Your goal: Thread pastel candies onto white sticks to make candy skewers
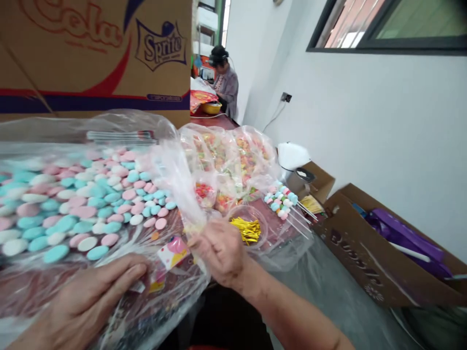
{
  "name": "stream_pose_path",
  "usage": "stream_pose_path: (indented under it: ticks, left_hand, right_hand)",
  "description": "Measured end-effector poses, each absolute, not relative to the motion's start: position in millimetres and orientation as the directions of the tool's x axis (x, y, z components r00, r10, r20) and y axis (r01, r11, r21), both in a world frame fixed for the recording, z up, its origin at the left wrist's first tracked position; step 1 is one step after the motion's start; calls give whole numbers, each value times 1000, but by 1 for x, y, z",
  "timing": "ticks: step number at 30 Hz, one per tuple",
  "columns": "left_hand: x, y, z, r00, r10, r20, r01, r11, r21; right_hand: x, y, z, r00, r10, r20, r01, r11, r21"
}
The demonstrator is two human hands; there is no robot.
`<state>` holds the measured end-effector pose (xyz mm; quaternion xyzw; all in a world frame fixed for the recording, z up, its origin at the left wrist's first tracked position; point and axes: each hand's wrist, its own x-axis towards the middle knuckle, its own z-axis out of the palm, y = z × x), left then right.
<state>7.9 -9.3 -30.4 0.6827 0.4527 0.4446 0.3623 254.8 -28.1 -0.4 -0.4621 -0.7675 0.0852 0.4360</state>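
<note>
My left hand point(89, 299) lies on a large clear plastic bag point(32, 287) full of pink, blue and white round candies point(83, 204), its fingers curled on the plastic near a small pink printed label point(173, 252). My right hand point(219, 250) is closed, pinching a fold of clear plastic that rises from the bag's open edge. Just beyond it stands a small clear bowl point(251, 214) holding gold twist ties point(247, 229).
Clear bags of mixed coloured sweets point(233, 155) lie behind the bowl, beside candy skewers point(282, 200) on sticks. A Sprite carton point(109, 53) stands behind. Open cardboard boxes point(365, 262) sit at right below a white wall. Another person point(225, 82) sits at the table's far end.
</note>
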Motion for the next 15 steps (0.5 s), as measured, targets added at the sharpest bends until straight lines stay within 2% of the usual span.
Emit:
stream_pose_path:
  ticks: [2,4,6,8,11,15]
  left_hand:
    - [3,-6,-41,279,905,322,440,-419,794]
    - [-1,-4,-44,299,901,315,497,-429,754]
    - [-3,-2,-44,288,901,323,504,-430,749]
    - [-1,-2,-42,264,900,347,485,-435,759]
    - [5,-5,-38,247,920,304,444,-386,808]
    - [17,-12,-25,220,952,213,305,-275,912]
  right_hand:
    - [289,-32,2,-25,795,607,727,431,-535]
    - [334,-37,-2,162,789,592,844,200,-498]
    - [379,-45,-12,233,817,528,950,-76,-302]
    - [414,-54,-26,275,888,368,951,-307,30]
    - [441,-66,-47,333,892,307,914,-385,127]
    - [449,-76,-60,326,893,309,917,-379,127]
